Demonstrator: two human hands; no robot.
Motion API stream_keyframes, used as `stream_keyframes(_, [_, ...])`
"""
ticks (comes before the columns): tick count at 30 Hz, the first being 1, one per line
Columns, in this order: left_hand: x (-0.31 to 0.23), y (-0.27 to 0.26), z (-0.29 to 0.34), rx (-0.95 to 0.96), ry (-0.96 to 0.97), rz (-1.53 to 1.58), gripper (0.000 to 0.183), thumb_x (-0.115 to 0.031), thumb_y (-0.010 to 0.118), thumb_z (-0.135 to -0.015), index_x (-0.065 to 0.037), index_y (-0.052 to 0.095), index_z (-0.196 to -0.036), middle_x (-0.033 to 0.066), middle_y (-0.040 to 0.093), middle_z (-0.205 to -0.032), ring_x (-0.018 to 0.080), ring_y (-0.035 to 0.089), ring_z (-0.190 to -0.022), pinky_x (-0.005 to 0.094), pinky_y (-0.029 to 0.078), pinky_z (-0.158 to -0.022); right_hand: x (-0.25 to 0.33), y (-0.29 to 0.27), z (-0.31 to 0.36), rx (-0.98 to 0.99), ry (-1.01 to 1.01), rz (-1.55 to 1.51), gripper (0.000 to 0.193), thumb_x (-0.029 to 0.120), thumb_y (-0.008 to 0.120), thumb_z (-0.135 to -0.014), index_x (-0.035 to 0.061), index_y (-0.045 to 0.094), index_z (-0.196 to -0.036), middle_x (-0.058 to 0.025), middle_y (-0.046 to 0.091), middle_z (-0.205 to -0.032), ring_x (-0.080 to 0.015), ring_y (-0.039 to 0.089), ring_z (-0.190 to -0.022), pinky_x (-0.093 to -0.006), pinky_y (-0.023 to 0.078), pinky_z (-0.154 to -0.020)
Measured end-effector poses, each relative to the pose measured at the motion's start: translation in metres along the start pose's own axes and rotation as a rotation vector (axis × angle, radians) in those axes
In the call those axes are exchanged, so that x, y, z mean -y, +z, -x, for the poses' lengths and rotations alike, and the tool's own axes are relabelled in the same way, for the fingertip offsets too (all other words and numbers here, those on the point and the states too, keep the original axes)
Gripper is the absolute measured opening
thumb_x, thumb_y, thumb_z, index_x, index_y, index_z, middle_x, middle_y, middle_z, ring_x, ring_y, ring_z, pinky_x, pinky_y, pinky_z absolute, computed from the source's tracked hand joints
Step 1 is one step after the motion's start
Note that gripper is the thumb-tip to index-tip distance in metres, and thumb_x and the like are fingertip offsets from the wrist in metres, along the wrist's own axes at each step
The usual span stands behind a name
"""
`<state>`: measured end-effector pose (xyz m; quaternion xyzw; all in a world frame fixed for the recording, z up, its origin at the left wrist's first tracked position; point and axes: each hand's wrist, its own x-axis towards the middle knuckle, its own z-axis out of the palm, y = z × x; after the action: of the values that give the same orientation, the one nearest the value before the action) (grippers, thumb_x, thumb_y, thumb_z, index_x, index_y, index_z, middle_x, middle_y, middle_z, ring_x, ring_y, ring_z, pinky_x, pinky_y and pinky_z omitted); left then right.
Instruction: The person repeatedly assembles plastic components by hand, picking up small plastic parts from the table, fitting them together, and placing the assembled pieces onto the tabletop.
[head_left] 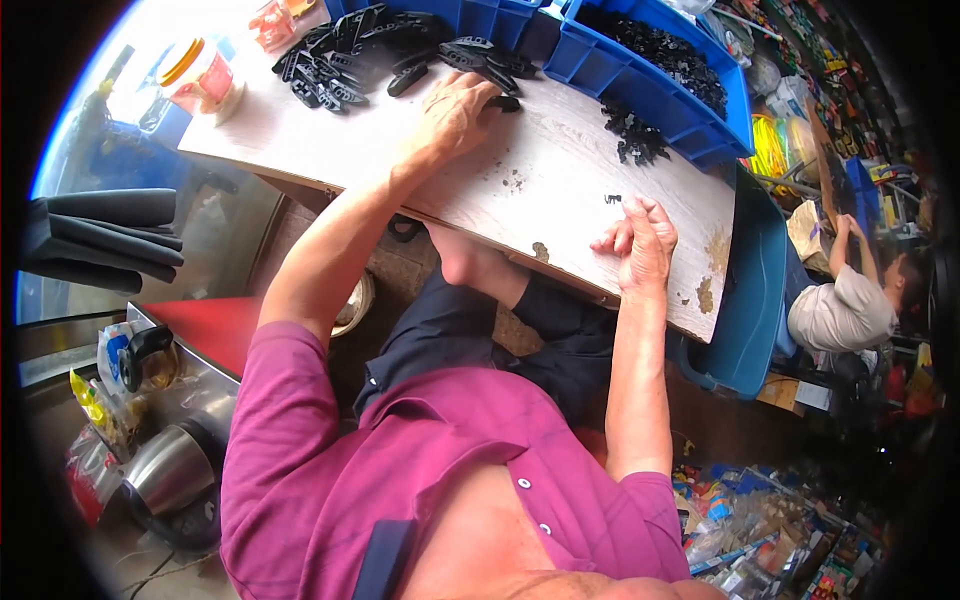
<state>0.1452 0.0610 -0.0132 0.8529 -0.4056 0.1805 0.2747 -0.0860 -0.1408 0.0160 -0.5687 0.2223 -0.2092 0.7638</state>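
Note:
My left hand (455, 115) reaches to the far side of the pale table, beside a heap of long black slotted plastic parts (340, 60). Its fingers are bent round one black plastic part (506, 103), which partly shows past the fingertips. Nearer the table's right end, my right hand (643, 240) is closed with its fingers curled. A tiny black plastic clip (613, 199) shows right at the tips of its thumb and forefinger. Beyond that hand lies a loose pile of small black clips (637, 135), some spilled below a blue bin (650, 75) full of them.
Another blue bin (480, 20) stands behind the heap. An orange-lidded jar (200, 80) sits at the table's left end (250, 140). A teal tub (745, 290) stands against the right edge. Further right, another person (845, 300) sits among cluttered goods. A steel kettle (175, 475) is at lower left.

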Motion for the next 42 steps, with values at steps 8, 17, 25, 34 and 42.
stream_keyframes(8, [-0.035,-0.021,0.023,-0.029,-0.308,0.199,0.027,-0.024,0.067,-0.085,-0.009,0.066,-0.108,0.0106,0.066,-0.097,0.0249,0.061,-0.092,0.0354,0.047,-0.081,0.002,0.000,0.002,0.001,-0.022,-0.009,0.018,0.019,0.070,-0.086,0.0064,0.059,-0.090,-0.0005,0.048,-0.048,-0.0149,0.054,-0.041,-0.0332,0.052,-0.043])
stream_keyframes(17, [-0.091,-0.005,0.051,-0.067,-0.566,1.136,0.023,-0.010,0.065,-0.090,-0.003,0.061,-0.112,-0.0010,0.060,-0.089,0.0051,0.054,-0.077,0.0210,0.047,-0.070,0.002,0.004,0.001,-0.033,-0.026,-0.112,0.018,0.017,0.069,-0.086,0.0059,0.058,-0.093,-0.0010,0.048,-0.048,-0.0155,0.055,-0.043,-0.0370,0.055,-0.045])
stream_keyframes(25, [-0.098,-0.010,0.036,0.011,-0.070,0.119,0.018,-0.013,0.065,-0.082,-0.008,0.063,-0.099,0.0145,0.062,-0.090,0.0301,0.062,-0.080,0.0401,0.050,-0.078,0.001,0.004,0.003,-0.036,-0.045,-0.100,0.017,0.018,0.068,-0.087,0.0064,0.058,-0.093,-0.0010,0.046,-0.047,-0.0145,0.053,-0.043,-0.0380,0.055,-0.047])
stream_keyframes(34, [-0.106,-0.005,0.018,0.313,0.044,0.226,0.022,-0.015,0.065,-0.074,-0.003,0.061,-0.091,0.0199,0.062,-0.080,0.0387,0.063,-0.082,0.0462,0.050,-0.073,-0.001,0.004,0.003,-0.038,-0.049,-0.080,0.016,0.018,0.068,-0.087,0.0062,0.058,-0.091,-0.0007,0.045,-0.047,-0.0132,0.051,-0.043,-0.0373,0.055,-0.047])
stream_keyframes(42, [-0.093,-0.017,0.035,0.221,0.118,0.281,0.020,-0.015,0.066,-0.080,-0.004,0.063,-0.097,0.0187,0.063,-0.088,0.0361,0.062,-0.088,0.0452,0.048,-0.080,-0.002,0.001,0.005,-0.052,-0.054,-0.053,0.016,0.017,0.068,-0.087,0.0061,0.058,-0.093,0.0001,0.046,-0.047,-0.0138,0.052,-0.043,-0.0359,0.055,-0.048])
